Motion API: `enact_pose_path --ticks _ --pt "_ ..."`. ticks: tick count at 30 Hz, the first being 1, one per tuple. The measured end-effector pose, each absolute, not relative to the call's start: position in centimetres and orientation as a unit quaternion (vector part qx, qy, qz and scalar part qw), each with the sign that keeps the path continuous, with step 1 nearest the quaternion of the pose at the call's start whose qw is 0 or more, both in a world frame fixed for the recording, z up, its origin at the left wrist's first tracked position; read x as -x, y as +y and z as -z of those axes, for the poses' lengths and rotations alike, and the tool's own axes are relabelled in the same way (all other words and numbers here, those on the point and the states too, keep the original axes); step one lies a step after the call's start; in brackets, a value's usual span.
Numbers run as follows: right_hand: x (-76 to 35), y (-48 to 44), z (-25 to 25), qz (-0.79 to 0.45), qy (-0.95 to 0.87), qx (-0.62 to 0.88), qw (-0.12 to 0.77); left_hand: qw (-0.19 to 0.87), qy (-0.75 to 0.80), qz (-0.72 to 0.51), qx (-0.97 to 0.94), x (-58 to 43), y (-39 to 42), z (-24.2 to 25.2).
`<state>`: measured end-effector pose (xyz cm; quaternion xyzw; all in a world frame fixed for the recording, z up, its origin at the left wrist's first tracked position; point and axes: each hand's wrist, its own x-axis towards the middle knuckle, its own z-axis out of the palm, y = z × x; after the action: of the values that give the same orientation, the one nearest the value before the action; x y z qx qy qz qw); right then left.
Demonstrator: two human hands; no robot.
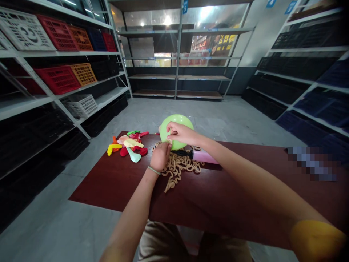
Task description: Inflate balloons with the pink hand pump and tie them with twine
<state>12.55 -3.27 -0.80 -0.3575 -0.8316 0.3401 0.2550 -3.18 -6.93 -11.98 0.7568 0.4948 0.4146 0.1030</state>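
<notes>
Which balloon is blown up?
The light green balloon by the left hand and right hand: it is round and full, while the loose balloons to the left lie limp.

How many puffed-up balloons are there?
1: the green balloon, right at the left hand and right hand. Another may be hidden behind it; the colourful balloons to its left lie flat.

I read 5 on the blue tag on the far rack, and seemingly 4 on the next sign rightward.
</notes>
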Motion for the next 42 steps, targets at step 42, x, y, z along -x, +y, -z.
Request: enact_pose_path --ticks 42 --pt "-13.9 -6.5 9.0 0.121 -0.774 0.405 0.472 0.448 0.401 -0.597 -0.531 2.1 -6.9 11.6"
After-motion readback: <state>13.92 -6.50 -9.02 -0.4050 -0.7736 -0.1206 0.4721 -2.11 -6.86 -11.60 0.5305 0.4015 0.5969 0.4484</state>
